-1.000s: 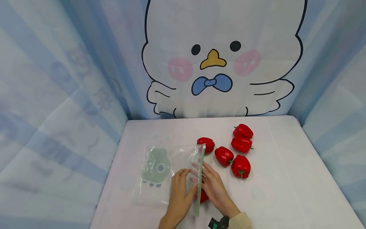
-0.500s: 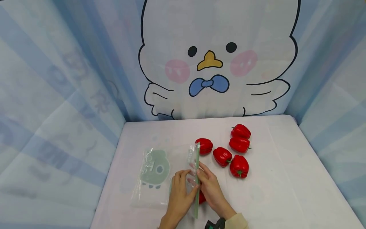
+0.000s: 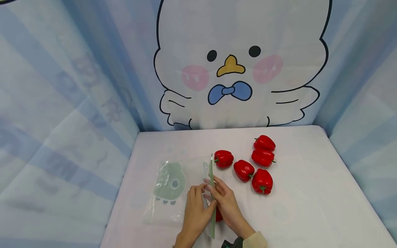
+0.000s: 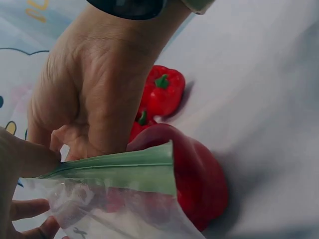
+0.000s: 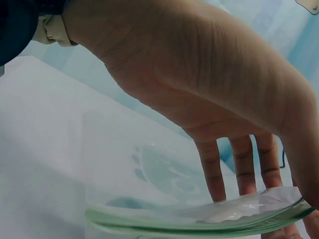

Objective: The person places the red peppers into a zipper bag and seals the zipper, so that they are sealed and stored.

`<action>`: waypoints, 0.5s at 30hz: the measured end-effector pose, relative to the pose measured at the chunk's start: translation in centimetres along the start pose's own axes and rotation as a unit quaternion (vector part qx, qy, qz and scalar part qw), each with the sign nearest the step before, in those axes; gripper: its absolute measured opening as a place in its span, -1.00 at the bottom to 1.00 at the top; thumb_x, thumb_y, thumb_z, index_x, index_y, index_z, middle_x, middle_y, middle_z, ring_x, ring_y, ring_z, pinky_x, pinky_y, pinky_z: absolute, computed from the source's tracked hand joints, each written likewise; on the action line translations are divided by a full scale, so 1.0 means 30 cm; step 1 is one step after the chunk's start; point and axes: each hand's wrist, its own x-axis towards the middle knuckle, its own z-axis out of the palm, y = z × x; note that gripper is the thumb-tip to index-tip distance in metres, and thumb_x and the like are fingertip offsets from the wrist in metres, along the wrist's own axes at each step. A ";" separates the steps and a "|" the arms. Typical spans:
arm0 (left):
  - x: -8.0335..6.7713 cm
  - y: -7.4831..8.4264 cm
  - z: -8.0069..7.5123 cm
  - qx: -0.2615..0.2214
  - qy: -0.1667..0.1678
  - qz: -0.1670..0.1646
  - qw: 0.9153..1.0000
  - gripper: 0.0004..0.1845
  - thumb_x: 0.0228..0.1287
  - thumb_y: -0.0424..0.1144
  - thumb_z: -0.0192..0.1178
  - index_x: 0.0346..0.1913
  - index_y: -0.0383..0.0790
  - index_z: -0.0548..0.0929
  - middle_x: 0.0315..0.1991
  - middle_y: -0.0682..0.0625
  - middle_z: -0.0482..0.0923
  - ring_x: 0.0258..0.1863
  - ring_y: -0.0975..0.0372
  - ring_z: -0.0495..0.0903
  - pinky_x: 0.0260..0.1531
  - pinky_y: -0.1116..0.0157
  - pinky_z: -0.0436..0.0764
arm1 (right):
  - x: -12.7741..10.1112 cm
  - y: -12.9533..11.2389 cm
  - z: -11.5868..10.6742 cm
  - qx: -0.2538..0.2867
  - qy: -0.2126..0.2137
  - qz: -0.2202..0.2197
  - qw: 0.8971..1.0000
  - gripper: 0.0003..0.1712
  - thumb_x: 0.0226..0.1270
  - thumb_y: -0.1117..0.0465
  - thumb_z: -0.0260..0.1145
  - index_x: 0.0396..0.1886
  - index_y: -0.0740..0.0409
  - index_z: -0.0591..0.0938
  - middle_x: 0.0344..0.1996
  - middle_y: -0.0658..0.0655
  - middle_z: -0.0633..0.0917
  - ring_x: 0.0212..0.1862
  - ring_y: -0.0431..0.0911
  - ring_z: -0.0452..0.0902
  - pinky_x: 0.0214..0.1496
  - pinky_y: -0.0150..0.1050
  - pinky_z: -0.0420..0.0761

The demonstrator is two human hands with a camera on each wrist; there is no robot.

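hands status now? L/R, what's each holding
Left hand: pinching the green zip strip of the clear bag.
Right hand: fingers gripping the same strip from the other side.

White table (image 3: pixel 310 206) w/ soft cloth cover, boxed in by pale blue striped fabric walls (image 3: pixel 62 120) L & R; back wall (image 3: pixel 242 31) has big cartoon chick print, blue bow tie; even, diffuse light

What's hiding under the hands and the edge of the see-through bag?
A shiny red plastic pepper peeks out beneath the clear zip bag's green strip, which the left hand and right hand pinch. Most of the pepper is covered, so whether it is inside the bag is unclear.
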 end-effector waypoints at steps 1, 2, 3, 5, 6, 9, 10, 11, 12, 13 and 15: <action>0.002 0.002 0.001 0.001 0.003 0.001 1.000 -0.37 0.21 -0.15 0.46 0.32 -0.15 0.49 0.01 0.02 0.45 0.01 0.24 0.44 0.02 0.20 0.59 | 0.002 0.000 -0.001 -0.004 0.000 -0.004 1.000 -0.26 0.54 0.15 0.32 0.61 0.12 0.29 0.49 0.31 0.47 0.24 -0.19 0.63 0.25 -0.21 0.71; 0.005 0.003 0.001 -0.002 0.004 0.000 1.000 -0.38 0.22 -0.17 0.44 0.32 -0.15 0.49 0.01 0.02 0.45 0.00 0.24 0.43 0.01 0.21 0.59 | 0.004 -0.001 -0.001 -0.007 0.001 -0.007 1.000 -0.28 0.54 0.16 0.31 0.60 0.12 0.31 0.48 0.31 0.48 0.24 -0.19 0.63 0.25 -0.20 0.71; 0.007 0.004 0.001 -0.007 0.006 0.000 1.000 -0.41 0.24 -0.19 0.42 0.31 -0.16 0.50 -0.01 0.02 0.45 -0.01 0.25 0.43 -0.01 0.23 0.59 | 0.005 -0.002 -0.001 -0.007 0.002 -0.010 1.000 -0.29 0.54 0.17 0.31 0.60 0.12 0.32 0.48 0.31 0.49 0.25 -0.18 0.63 0.25 -0.20 0.71; 0.011 0.005 0.000 -0.018 0.016 0.002 1.000 -0.46 0.26 -0.24 0.39 0.29 -0.18 0.52 -0.04 0.00 0.46 -0.05 0.24 0.45 -0.04 0.24 0.60 | 0.008 -0.004 -0.003 -0.009 0.004 -0.012 1.000 -0.31 0.55 0.18 0.30 0.59 0.11 0.34 0.47 0.31 0.50 0.27 -0.16 0.61 0.25 -0.23 0.70; 0.012 0.005 -0.001 -0.023 0.023 0.003 0.999 -0.49 0.27 -0.26 0.38 0.27 -0.19 0.54 -0.06 0.00 0.47 -0.07 0.24 0.46 -0.06 0.26 0.60 | 0.010 -0.005 -0.005 -0.010 0.005 -0.013 1.000 -0.33 0.55 0.18 0.29 0.58 0.11 0.35 0.46 0.30 0.51 0.29 -0.15 0.60 0.25 -0.25 0.70; 0.020 0.003 -0.006 -0.036 0.049 0.013 0.998 -0.59 0.27 -0.32 0.38 0.17 -0.20 0.61 -0.16 0.02 0.52 -0.15 0.23 0.51 -0.12 0.28 0.60 | 0.018 -0.006 -0.008 -0.024 0.005 -0.015 1.000 -0.35 0.55 0.18 0.29 0.56 0.09 0.39 0.42 0.29 0.56 0.31 -0.15 0.58 0.22 -0.34 0.69; 0.023 0.002 -0.007 -0.036 0.062 0.015 0.997 -0.62 0.24 -0.34 0.39 0.12 -0.20 0.63 -0.21 0.04 0.53 -0.19 0.24 0.52 -0.15 0.30 0.60 | 0.021 -0.006 -0.009 -0.032 0.003 -0.017 0.999 -0.36 0.56 0.19 0.28 0.56 0.09 0.39 0.41 0.28 0.57 0.29 -0.15 0.60 0.20 -0.36 0.69; 0.027 0.000 -0.009 -0.036 0.074 0.017 0.996 -0.66 0.23 -0.36 0.41 0.06 -0.19 0.65 -0.27 0.06 0.53 -0.24 0.24 0.52 -0.21 0.32 0.58 | 0.025 -0.006 -0.010 -0.043 0.002 -0.021 0.999 -0.37 0.56 0.20 0.28 0.55 0.08 0.41 0.40 0.27 0.59 0.28 -0.16 0.61 0.17 -0.36 0.70; 0.033 -0.001 -0.010 -0.034 0.087 0.021 0.995 -0.69 0.21 -0.37 0.42 0.02 -0.18 0.65 -0.31 0.08 0.54 -0.29 0.25 0.53 -0.27 0.35 0.56 | 0.030 -0.007 -0.011 -0.055 0.001 -0.027 0.998 -0.39 0.56 0.21 0.28 0.54 0.08 0.42 0.39 0.26 0.60 0.26 -0.17 0.62 0.15 -0.35 0.72; 0.039 -0.003 -0.012 -0.031 0.099 0.026 0.994 -0.71 0.20 -0.38 0.43 -0.03 -0.17 0.66 -0.36 0.10 0.54 -0.34 0.27 0.53 -0.33 0.39 0.54 | 0.035 -0.008 -0.013 -0.067 0.001 -0.035 0.997 -0.39 0.55 0.23 0.28 0.53 0.08 0.43 0.37 0.27 0.61 0.23 -0.17 0.64 0.13 -0.33 0.73; 0.051 -0.008 -0.014 -0.022 0.125 0.037 0.991 -0.73 0.16 -0.40 0.45 -0.09 -0.16 0.67 -0.42 0.14 0.54 -0.45 0.31 0.51 -0.45 0.45 0.47 | 0.043 -0.011 -0.017 -0.092 0.010 -0.048 0.995 -0.42 0.55 0.27 0.27 0.51 0.07 0.46 0.33 0.26 0.64 0.12 -0.12 0.72 0.07 -0.29 0.77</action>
